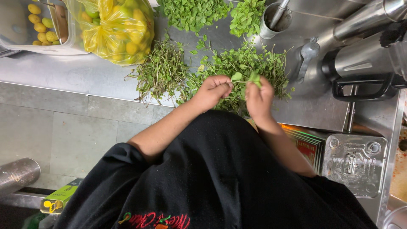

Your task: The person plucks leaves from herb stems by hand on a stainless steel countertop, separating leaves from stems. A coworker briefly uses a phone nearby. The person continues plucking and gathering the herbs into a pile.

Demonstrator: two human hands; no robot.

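Hands stripping a herb sprig above the worktop's near edge.

Left hand [214, 90] closed, pinching the stem; right hand [258, 96] closed on the leafy sprig [245, 78]. Best held taut, pulling leaves off cleanly against the stem. Just behind, unpicked herb heap [248, 63]; bare stems [163, 72] to the left; picked leaves [193, 12] at the far edge, beside yellow bag [116, 29].

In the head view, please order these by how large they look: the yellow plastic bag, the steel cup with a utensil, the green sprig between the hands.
1. yellow plastic bag, clearly largest
2. steel cup
3. green sprig, smallest
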